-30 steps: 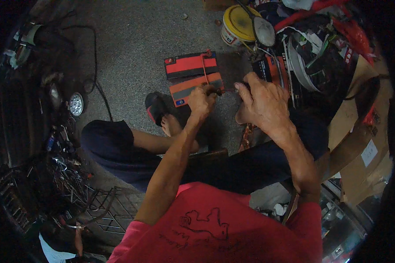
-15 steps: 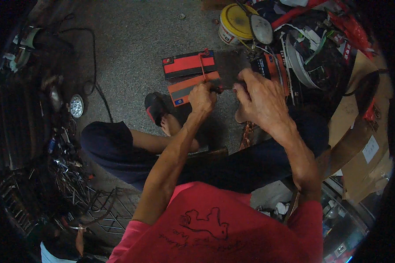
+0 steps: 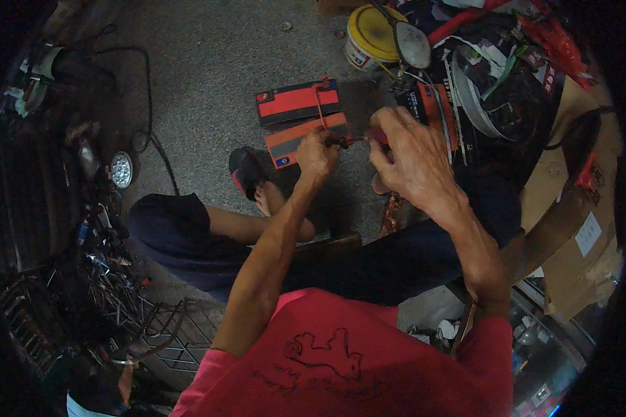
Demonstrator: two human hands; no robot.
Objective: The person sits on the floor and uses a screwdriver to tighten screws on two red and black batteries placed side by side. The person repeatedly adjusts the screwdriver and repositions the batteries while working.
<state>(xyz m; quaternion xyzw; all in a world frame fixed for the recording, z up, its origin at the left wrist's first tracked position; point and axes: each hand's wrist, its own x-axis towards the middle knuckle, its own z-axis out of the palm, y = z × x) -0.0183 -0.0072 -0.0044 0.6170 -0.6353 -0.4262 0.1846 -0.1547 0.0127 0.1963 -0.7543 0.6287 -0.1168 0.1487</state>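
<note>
My left hand (image 3: 318, 154) is closed in a pinch on a small dark piece (image 3: 341, 142), its exact kind hidden by the fingers. My right hand (image 3: 414, 156) grips what looks like a screwdriver (image 3: 378, 135) with a red handle; its thin shaft reaches left to the dark piece. Both hands are over the floor beside two block-shaped batteries: a red and black battery (image 3: 299, 105) and, nearer me, an orange and grey battery (image 3: 292, 144). A red wire (image 3: 320, 104) runs from the red battery's far right corner down towards my left hand.
Another orange and black battery (image 3: 435, 115) stands right of my hands. Beyond are a yellow-lidded bucket (image 3: 375, 31) and an oval mirror (image 3: 414, 46). Metal parts (image 3: 108, 267) clutter the left, with a round lamp (image 3: 121, 169) and black cable (image 3: 149, 97). Cardboard (image 3: 570, 243) lies right.
My right hand has shifted slightly and its grip has turned, showing more of the red handle. My left hand has moved a little left, still pinching the dark piece. The batteries have stayed put.
</note>
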